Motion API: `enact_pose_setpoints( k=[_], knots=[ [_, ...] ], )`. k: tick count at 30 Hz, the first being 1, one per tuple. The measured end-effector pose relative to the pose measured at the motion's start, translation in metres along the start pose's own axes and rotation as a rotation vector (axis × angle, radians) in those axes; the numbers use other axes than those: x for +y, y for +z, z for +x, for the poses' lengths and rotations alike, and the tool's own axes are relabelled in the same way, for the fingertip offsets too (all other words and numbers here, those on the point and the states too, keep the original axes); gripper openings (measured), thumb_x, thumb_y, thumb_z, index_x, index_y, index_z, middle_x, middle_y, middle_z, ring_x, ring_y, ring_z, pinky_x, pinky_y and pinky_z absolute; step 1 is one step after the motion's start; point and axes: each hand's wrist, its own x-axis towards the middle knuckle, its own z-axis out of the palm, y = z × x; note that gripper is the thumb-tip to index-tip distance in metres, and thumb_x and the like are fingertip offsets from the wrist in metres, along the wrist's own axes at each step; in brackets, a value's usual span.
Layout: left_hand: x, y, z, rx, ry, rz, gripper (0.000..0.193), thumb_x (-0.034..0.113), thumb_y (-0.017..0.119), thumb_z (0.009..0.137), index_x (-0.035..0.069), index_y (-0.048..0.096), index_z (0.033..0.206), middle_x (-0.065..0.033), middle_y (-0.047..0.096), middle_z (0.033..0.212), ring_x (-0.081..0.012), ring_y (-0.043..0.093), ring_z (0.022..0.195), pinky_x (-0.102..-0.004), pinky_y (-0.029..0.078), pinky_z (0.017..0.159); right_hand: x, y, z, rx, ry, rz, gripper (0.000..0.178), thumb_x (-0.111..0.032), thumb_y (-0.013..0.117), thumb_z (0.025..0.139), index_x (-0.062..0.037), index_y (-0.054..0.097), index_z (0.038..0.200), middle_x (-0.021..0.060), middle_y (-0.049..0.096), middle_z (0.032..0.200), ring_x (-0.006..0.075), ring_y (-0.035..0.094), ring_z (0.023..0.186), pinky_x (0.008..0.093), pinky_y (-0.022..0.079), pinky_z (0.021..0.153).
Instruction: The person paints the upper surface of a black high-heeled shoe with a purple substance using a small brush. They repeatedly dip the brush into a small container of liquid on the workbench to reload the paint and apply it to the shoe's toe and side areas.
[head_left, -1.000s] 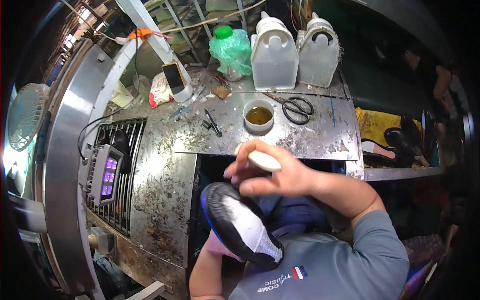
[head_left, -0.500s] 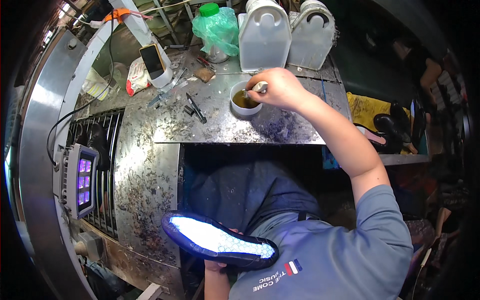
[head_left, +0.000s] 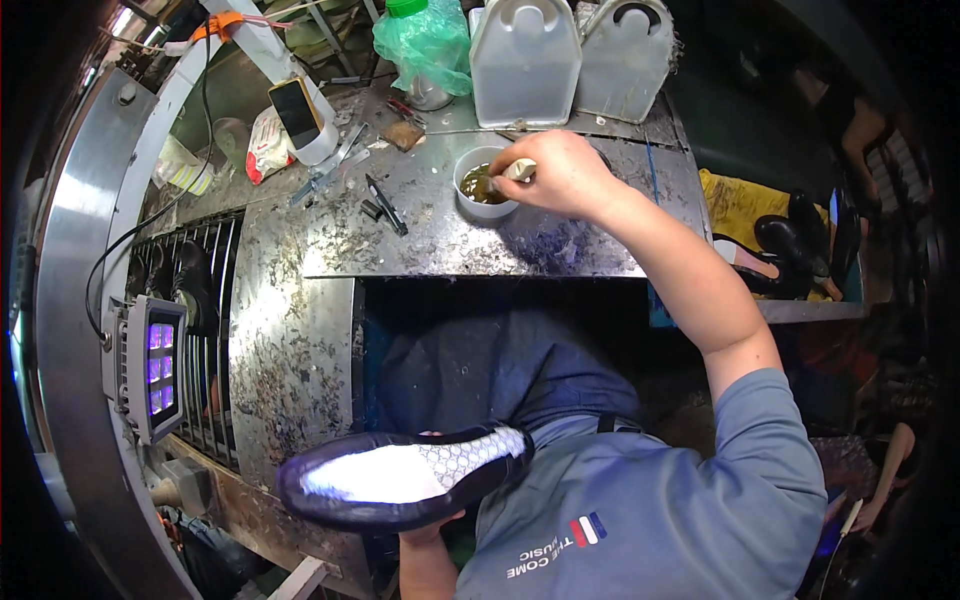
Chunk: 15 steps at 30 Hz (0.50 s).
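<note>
A black shoe upper [head_left: 300,497] lies sole side up over my lap, its pale underside [head_left: 390,470] glowing white and its narrower end showing a honeycomb pattern. My left hand [head_left: 437,526] grips it from beneath; most of the fingers are hidden behind it. Over the metal bench, my right hand [head_left: 560,172] is closed round the pale handle of a brush-like tool [head_left: 521,170]. Its lower end dips into a small white bowl [head_left: 487,212] of yellowish liquid; the tip cannot be made out.
A lit purple lamp [head_left: 161,368] stands left, beside a metal rack [head_left: 215,385] with dark shoes. On the bench are a black pen [head_left: 385,205], a phone [head_left: 297,112], a green-bagged jar [head_left: 425,55] and two translucent containers [head_left: 525,70]. Black shoes [head_left: 790,240] lie at right.
My left hand has shifted the shoe upper leftward and turned it more level; its bluish glow is now whiter. My right hand keeps the tool in the bowl. The view has shifted slightly.
</note>
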Motion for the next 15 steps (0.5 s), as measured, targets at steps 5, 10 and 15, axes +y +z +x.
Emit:
enact_pose_setpoints(
  k=[5, 10, 15],
  knots=[
    [0.031, 0.015, 0.035, -0.099, 0.650, 0.944, 0.070, 0.016, 0.080, 0.084, 0.003, 0.043, 0.143, -0.0207, 0.064, 0.129, -0.0392, 0.066, 0.115, -0.0532, 0.056, 0.099, -0.008, -0.007, -0.008, 0.395, -0.120, 0.300, 0.022, -0.032, 0.076, 0.086, -0.0145, 0.079, 0.100, 0.0096, 0.076, 0.094, 0.0318, 0.072, 0.089, 0.0397, 0.058, 0.076],
    [0.067, 0.018, 0.054, -0.230, 0.873, 1.319, 0.051, 0.017, 0.068, 0.098, 0.001, 0.042, 0.139, -0.0209, 0.065, 0.127, -0.0392, 0.069, 0.109, -0.0519, 0.061, 0.093, 0.012, 0.008, -0.022, 0.207, -0.056, 0.086, 0.022, -0.022, 0.079, 0.088, -0.0078, 0.078, 0.104, 0.0103, 0.076, 0.094, 0.0264, 0.072, 0.086, 0.0360, 0.056, 0.078],
    [0.115, 0.020, 0.041, -0.384, 0.841, 1.534, 0.035, 0.013, 0.055, 0.103, 0.009, 0.045, 0.136, -0.0204, 0.063, 0.129, -0.0418, 0.068, 0.112, -0.0576, 0.059, 0.095, -0.026, -0.005, -0.038, 0.104, -0.057, 0.760, 0.028, -0.019, 0.078, 0.092, -0.0017, 0.076, 0.114, 0.0078, 0.077, 0.107, 0.0135, 0.070, 0.099, 0.0288, 0.054, 0.088]
  ],
)
